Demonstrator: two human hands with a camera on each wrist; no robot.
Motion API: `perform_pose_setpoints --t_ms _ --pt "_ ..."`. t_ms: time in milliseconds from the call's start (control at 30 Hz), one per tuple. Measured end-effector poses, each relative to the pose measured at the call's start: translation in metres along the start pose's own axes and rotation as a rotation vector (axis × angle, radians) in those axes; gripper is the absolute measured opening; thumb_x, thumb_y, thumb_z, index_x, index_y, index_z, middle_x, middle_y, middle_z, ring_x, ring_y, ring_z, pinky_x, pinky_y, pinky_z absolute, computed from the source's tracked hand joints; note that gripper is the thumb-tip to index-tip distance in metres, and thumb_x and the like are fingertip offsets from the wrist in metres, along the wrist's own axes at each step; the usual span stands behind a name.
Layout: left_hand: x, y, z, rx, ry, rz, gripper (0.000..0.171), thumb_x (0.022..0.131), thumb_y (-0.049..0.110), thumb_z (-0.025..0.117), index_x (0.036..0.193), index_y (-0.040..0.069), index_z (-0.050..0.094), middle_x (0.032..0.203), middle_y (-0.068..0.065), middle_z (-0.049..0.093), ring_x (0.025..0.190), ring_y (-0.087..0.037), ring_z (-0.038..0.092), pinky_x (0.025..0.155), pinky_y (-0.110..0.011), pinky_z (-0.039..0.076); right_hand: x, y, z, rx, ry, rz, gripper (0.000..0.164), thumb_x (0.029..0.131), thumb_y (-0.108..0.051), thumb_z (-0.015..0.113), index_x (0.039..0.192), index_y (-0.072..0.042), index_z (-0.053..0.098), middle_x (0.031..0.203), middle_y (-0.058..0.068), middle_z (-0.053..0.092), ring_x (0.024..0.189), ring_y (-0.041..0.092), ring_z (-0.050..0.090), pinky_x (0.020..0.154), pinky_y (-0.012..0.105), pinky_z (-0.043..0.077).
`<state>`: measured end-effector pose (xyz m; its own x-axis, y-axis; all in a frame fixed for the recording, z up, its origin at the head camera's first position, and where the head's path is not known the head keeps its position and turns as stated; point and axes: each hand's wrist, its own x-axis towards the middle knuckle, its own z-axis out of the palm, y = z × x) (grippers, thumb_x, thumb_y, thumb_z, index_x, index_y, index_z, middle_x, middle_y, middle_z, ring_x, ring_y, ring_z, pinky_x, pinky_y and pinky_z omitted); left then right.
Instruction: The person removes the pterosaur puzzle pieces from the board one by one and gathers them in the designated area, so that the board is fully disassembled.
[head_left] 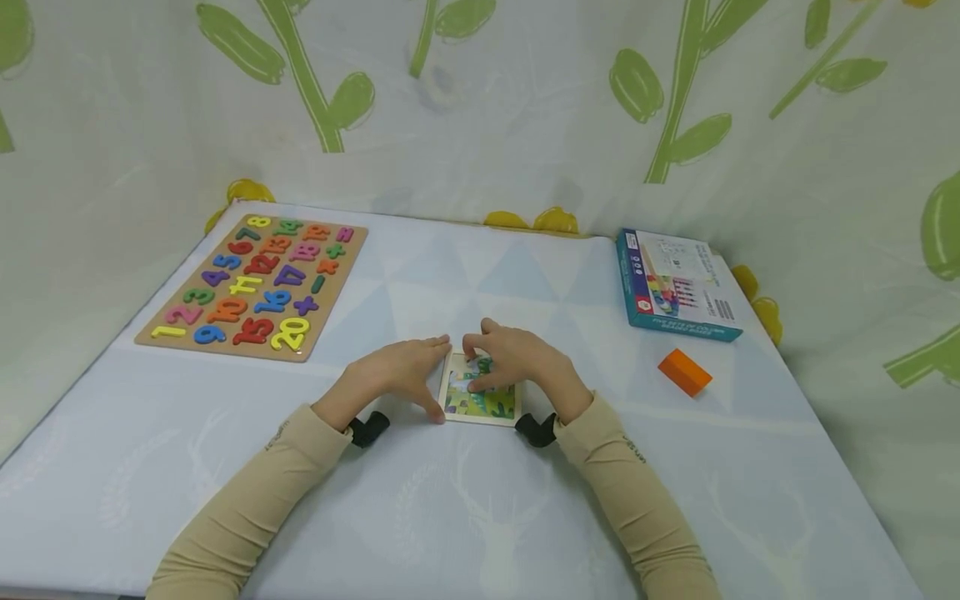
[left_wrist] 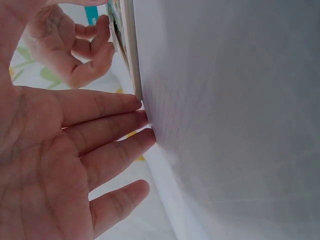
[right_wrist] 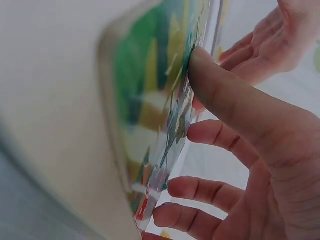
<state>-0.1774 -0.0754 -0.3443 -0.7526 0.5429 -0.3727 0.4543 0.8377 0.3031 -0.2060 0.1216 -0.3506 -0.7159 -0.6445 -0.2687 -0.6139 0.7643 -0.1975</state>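
A small picture jigsaw puzzle (head_left: 498, 406) in a pale wooden tray lies flat on the table between the hands, showing green ground and a green figure. My left hand (head_left: 401, 371) rests at the tray's left side, thumb by the near corner and fingers straight along the far corner. Over the upper part of the puzzle my right hand (head_left: 517, 357) bends its fingers, pinching a puzzle piece (left_wrist: 115, 37) that stands slightly raised at the tray's edge. In the right wrist view the thumb (right_wrist: 215, 75) lies against the picture; the fingers partly hide it.
A wooden number board (head_left: 315, 329) with coloured numerals lies at the left. Toward the back right sits a teal-edged box (head_left: 678, 287), with an orange block (head_left: 685, 372) just in front of it. Leaf-patterned fabric (head_left: 510, 125) rises behind the table.
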Motion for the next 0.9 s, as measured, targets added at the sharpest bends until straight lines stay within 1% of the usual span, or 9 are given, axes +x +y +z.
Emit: perform_pose_setpoints --t_ms 200,367,467,633,733,800,900 --pt "-0.0002 -0.0005 0.0001 -0.001 -0.002 0.002 0.11 0.07 0.048 0.083 0.15 -0.001 0.026 0.159 -0.015 0.022 0.146 -0.031 0.026 0.117 -0.047 0.029 -0.0013 -0.0023 -0.0024 0.027 -0.006 0.017 0.039 0.082 -0.044 0.073 0.106 -0.02 0.053 0.1 0.005 0.045 0.069 0.017 0.049 0.058 0.024 0.038" --pt "0.0002 0.0 -0.0001 0.005 -0.004 -0.003 0.11 0.07 0.048 0.082 0.151 -0.001 0.025 0.16 -0.014 0.021 0.146 -0.032 0.026 0.117 -0.047 0.029 -0.0013 -0.0022 -0.0022 0.035 0.006 0.016 0.035 0.085 -0.042 0.072 0.104 -0.019 0.052 0.096 0.006 0.048 0.068 0.017 0.047 0.058 0.024 0.037" --pt "0.0002 0.0005 -0.0003 0.006 -0.008 -0.005 0.11 0.07 0.048 0.082 0.151 0.0 0.025 0.16 -0.014 0.021 0.146 -0.032 0.026 0.117 -0.048 0.03 -0.0011 -0.0025 -0.0023 0.032 0.009 0.011 0.032 0.087 -0.038 0.071 0.104 -0.018 0.053 0.096 0.005 0.051 0.069 0.017 0.047 0.06 0.025 0.038" --pt "0.0004 0.0009 0.0001 0.003 -0.008 -0.011 0.11 0.07 0.048 0.082 0.151 0.0 0.025 0.16 -0.014 0.021 0.146 -0.032 0.027 0.117 -0.048 0.03 -0.0006 -0.0031 -0.0028 0.06 0.005 0.024 0.026 0.089 -0.028 0.069 0.106 -0.017 0.054 0.096 0.004 0.054 0.076 0.017 0.05 0.066 0.027 0.043" --pt "0.0003 0.0011 0.0002 0.007 -0.005 -0.011 0.11 0.07 0.048 0.083 0.151 0.0 0.025 0.16 -0.014 0.021 0.146 -0.032 0.027 0.117 -0.047 0.029 -0.0008 -0.0032 -0.0037 0.089 0.026 0.04 0.028 0.088 -0.026 0.07 0.109 -0.014 0.056 0.096 0.004 0.058 0.079 0.017 0.051 0.07 0.028 0.046" --pt "0.0002 0.0014 0.0001 0.011 -0.002 -0.008 0.111 0.07 0.048 0.083 0.151 -0.001 0.025 0.16 -0.014 0.021 0.146 -0.031 0.026 0.118 -0.046 0.028 -0.001 -0.003 -0.0043 0.107 0.053 0.047 0.03 0.087 -0.025 0.072 0.11 -0.01 0.059 0.095 0.004 0.061 0.079 0.016 0.052 0.071 0.028 0.048" --pt "-0.0001 0.0014 -0.0001 0.014 0.001 -0.004 0.111 0.07 0.048 0.083 0.15 -0.001 0.025 0.16 -0.014 0.021 0.146 -0.031 0.025 0.118 -0.045 0.028 -0.0013 -0.0021 -0.0047 0.126 0.093 0.047 0.032 0.086 -0.025 0.073 0.109 -0.005 0.063 0.089 0.005 0.064 0.069 0.013 0.055 0.066 0.026 0.049"
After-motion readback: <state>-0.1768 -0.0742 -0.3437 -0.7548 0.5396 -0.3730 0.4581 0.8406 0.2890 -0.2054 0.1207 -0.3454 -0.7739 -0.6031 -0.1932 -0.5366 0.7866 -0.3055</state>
